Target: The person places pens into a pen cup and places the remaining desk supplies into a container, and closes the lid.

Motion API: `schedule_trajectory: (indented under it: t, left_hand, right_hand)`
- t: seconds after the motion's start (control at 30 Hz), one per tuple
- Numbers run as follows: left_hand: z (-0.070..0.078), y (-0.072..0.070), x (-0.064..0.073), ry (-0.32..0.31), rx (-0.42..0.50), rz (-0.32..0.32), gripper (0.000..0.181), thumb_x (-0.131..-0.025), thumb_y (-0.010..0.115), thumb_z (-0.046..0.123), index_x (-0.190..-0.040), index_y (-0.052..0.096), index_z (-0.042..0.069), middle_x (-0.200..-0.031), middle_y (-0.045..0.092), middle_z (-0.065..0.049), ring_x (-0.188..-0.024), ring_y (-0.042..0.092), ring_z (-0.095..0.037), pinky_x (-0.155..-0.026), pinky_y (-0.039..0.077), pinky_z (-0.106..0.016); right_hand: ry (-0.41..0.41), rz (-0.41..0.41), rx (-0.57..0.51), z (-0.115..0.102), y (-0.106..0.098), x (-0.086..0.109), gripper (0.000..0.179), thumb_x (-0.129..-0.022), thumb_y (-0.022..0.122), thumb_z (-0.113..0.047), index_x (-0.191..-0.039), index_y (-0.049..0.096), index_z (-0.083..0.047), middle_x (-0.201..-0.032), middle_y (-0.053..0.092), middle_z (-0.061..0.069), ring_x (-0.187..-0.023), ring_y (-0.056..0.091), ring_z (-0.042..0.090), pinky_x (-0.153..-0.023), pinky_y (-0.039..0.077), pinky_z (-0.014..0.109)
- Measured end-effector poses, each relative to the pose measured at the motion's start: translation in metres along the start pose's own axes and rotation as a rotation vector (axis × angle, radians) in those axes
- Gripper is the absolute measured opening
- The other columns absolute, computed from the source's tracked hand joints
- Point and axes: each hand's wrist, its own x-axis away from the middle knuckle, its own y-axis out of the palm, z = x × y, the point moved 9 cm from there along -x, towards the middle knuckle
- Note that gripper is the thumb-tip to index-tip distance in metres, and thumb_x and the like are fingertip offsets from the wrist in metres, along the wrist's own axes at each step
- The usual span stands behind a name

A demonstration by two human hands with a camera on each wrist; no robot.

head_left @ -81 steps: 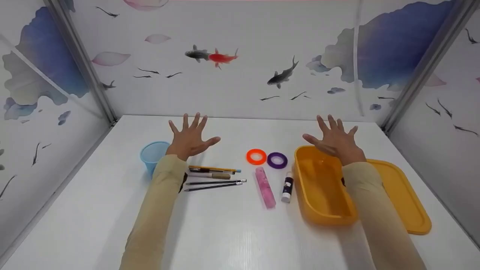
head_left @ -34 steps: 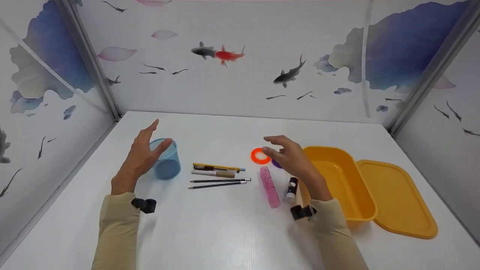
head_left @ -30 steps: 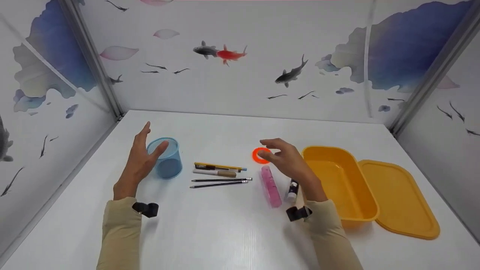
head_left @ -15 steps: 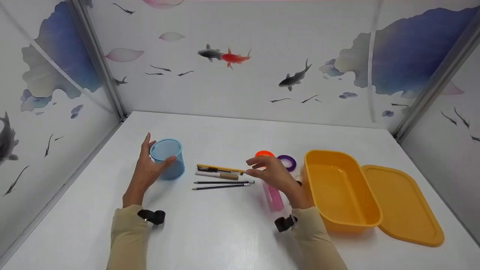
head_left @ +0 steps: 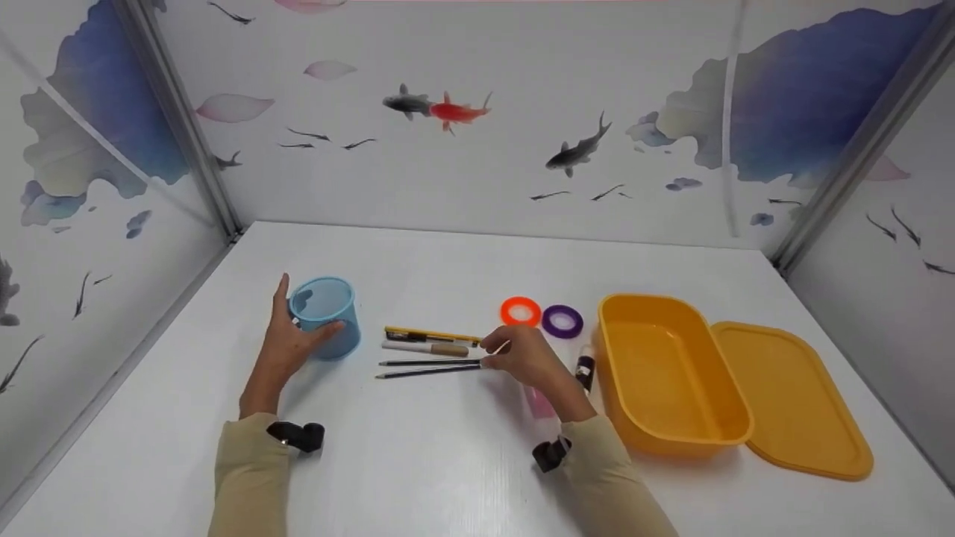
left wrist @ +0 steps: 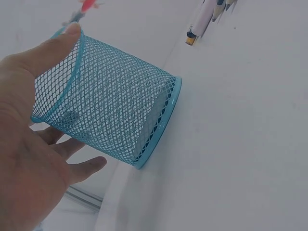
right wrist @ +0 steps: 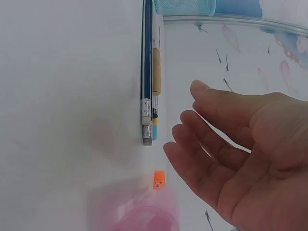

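My left hand (head_left: 287, 347) holds the light blue mesh pen cup (head_left: 347, 339) at the left of the table. The left wrist view shows the thumb over the rim of the cup (left wrist: 115, 101) and the fingers along its far side. My right hand (head_left: 530, 358), fingers loosely bent, hovers at the eraser ends of two dark pencils (head_left: 429, 371). In the right wrist view this hand (right wrist: 240, 154) has nothing between thumb and fingers, and the pencils (right wrist: 147, 62) lie apart from it. Beyond the pencils lie a marker with a tan cap (head_left: 449, 350) and a yellow pen (head_left: 418, 333).
A yellow box (head_left: 634, 425) stands at the right, its lid (head_left: 813, 410) flat beside it. An orange ring (head_left: 505, 312) and a purple ring (head_left: 548, 322) lie behind my right hand. A glue stick (head_left: 585, 367) and a pink tube-shaped thing (head_left: 539, 403) are partly hidden by the right arm.
Both hands were spread in the air. The left has come to the pen cup and taken hold of it. The right has moved left and nearer, from over the box to the pencil ends.
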Motion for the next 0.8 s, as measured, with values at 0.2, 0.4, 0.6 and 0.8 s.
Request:
schedule_trajectory:
  t: [0.2, 0.4, 0.6, 0.8]
  left_hand:
    - [-0.005, 0.0, 0.0, 0.001, 0.035, -0.005, 0.122, -0.085, 0.077, 0.044, -0.16, -0.016, 0.024, -0.169, 0.0, -0.022, -0.155, 0.011, -0.046, -0.124, 0.02, -0.062]
    - [-0.009, 0.0, -0.001, 0.005, 0.065, -0.007, 0.119, -0.086, 0.077, 0.042, -0.16, -0.014, 0.023, -0.169, 0.001, -0.021, -0.154, 0.016, -0.046, -0.125, 0.023, -0.058]
    - [-0.01, 0.002, 0.0, -0.017, 0.052, -0.028, 0.119, -0.086, 0.076, 0.045, -0.16, -0.015, 0.023, -0.169, 0.0, -0.021, -0.153, 0.017, -0.048, -0.123, 0.025, -0.061]
    - [-0.008, 0.005, 0.0, -0.017, 0.048, -0.033, 0.117, -0.087, 0.076, 0.044, -0.161, -0.011, 0.022, -0.169, 0.003, -0.021, -0.153, 0.018, -0.048, -0.123, 0.025, -0.062]
  right_hand:
    - [0.023, 0.003, -0.004, 0.005, 0.006, -0.001, 0.023, -0.085, 0.078, -0.005, -0.107, 0.076, -0.008, -0.099, 0.074, 0.006, -0.089, 0.066, 0.018, -0.084, 0.061, 0.032]
    - [0.003, -0.009, 0.029, 0.003, 0.011, -0.001, 0.023, -0.083, 0.078, -0.003, -0.106, 0.077, -0.005, -0.098, 0.074, 0.008, -0.086, 0.065, 0.018, -0.083, 0.06, 0.032]
    - [-0.013, -0.01, 0.07, 0.003, 0.016, -0.002, 0.022, -0.083, 0.077, -0.001, -0.105, 0.077, -0.004, -0.098, 0.075, 0.009, -0.087, 0.065, 0.018, -0.087, 0.06, 0.035]
    - [0.018, -0.023, 0.102, 0.007, 0.018, 0.001, 0.021, -0.084, 0.077, -0.002, -0.105, 0.077, -0.007, -0.096, 0.074, 0.006, -0.089, 0.063, 0.019, -0.091, 0.059, 0.036]
